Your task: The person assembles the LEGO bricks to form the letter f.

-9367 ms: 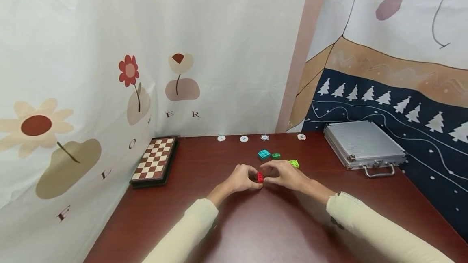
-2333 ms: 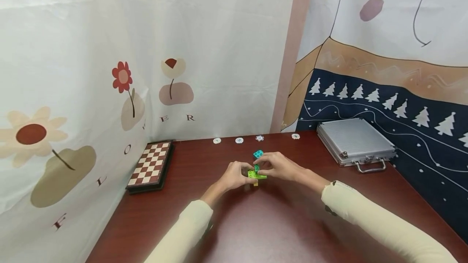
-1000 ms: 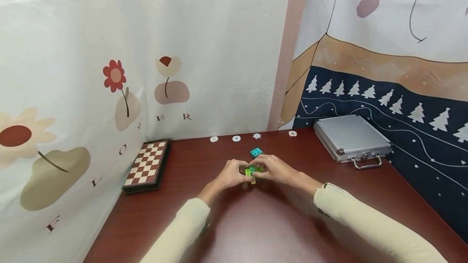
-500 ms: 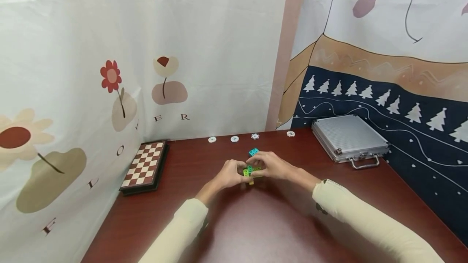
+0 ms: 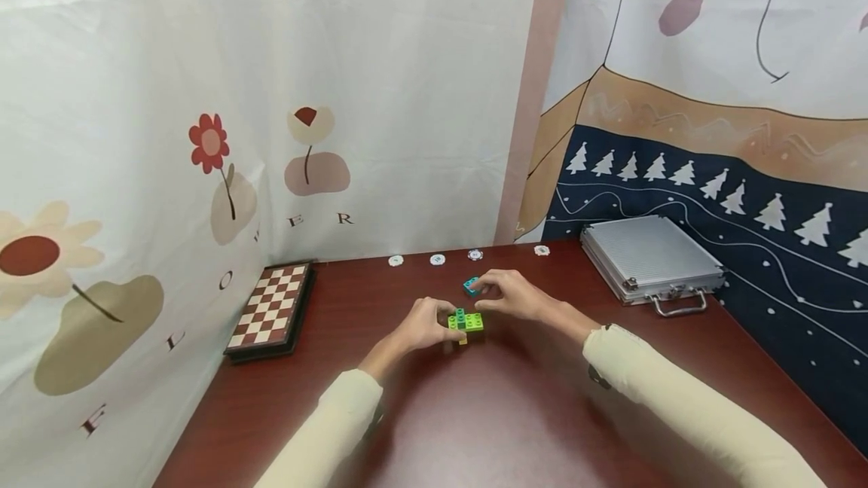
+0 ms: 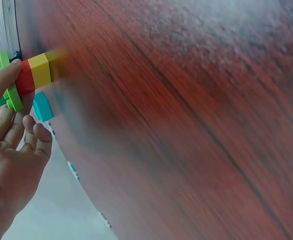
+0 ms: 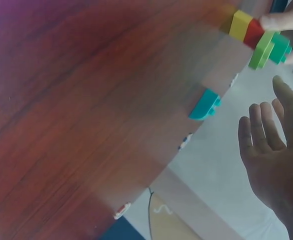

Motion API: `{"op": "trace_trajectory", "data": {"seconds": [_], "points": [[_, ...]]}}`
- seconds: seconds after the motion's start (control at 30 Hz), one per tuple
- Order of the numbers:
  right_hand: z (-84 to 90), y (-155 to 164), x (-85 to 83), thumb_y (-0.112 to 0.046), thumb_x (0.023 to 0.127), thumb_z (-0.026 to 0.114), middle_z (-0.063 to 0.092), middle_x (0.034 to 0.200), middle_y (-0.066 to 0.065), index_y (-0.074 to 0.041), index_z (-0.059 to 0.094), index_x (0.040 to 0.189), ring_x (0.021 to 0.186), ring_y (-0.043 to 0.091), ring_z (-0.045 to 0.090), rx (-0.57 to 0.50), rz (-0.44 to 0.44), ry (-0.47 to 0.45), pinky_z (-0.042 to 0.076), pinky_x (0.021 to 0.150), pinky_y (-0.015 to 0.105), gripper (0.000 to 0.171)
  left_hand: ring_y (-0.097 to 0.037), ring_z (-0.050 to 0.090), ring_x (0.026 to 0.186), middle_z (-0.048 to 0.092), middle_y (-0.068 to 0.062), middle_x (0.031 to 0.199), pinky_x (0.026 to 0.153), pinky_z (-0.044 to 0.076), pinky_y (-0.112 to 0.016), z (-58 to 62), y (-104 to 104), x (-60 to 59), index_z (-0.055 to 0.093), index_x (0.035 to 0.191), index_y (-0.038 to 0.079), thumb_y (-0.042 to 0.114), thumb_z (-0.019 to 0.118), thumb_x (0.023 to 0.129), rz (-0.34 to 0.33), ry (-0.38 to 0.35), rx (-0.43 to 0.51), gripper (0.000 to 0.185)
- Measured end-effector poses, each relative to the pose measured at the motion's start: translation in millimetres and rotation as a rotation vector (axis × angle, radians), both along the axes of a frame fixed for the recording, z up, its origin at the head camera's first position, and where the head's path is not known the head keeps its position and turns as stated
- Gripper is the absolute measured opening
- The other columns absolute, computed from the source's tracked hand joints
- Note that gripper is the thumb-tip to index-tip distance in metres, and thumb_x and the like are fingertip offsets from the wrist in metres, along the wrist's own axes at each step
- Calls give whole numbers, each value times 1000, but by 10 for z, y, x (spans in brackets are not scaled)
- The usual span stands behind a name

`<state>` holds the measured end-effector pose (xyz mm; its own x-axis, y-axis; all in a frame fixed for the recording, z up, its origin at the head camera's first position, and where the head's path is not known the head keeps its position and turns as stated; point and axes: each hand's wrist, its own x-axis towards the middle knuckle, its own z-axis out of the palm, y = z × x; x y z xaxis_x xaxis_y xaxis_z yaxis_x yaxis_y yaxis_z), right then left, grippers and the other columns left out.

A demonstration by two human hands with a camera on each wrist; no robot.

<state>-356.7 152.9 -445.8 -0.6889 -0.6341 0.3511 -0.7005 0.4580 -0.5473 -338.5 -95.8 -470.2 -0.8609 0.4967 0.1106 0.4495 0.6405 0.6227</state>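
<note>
Head view: the left hand (image 5: 424,323) pinches the block stack (image 5: 467,322); the right hand (image 5: 517,296), fingers loose, holds nothing near the farther blue block (image 5: 469,287). Left wrist: the stack's yellow block (image 6: 40,69) is lowest. Right wrist: the blue block lies on the table (image 7: 96,100).

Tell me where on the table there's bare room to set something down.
The table is bare between the two sleeves, between the chessboard and left hand, and between the right hand and silver case. It's crowded mid-table, around the brick stack and turquoise brick.
</note>
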Motion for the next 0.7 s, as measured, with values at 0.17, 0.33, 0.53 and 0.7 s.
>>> {"op": "trace_trajectory", "data": {"seconds": [0.17,0.33,0.53,0.7], "points": [[-9,54,-123,-9,93,79,70,117,21,3,71,124,103,35,67,18,-73,-42,58,89,49,34,-7,62,72,71,6,79,71,52,-28,-6,-41,-8,76,116,2,28,91,82,2,-25,6,45],[-82,89,-249,-3,94,76,70,116,19,3,72,122,104,36,66,32,-118,-21,57,90,46,29,-9,62,75,71,6,83,71,52,-28,-12,-106,-18,75,119,2,28,90,83,11,-48,16,47],[-187,94,-379,-2,94,75,72,117,16,3,72,121,107,31,67,58,-177,22,55,94,46,28,-12,60,78,70,3,88,72,52,-30,-14,-176,-36,73,123,0,30,90,83,23,-63,23,52],[-316,58,-468,3,91,75,73,115,19,6,71,119,107,33,69,44,-189,61,56,92,48,28,-12,62,81,71,2,90,77,54,-33,-7,-202,-41,73,125,0,30,90,83,43,-68,16,54]]}}
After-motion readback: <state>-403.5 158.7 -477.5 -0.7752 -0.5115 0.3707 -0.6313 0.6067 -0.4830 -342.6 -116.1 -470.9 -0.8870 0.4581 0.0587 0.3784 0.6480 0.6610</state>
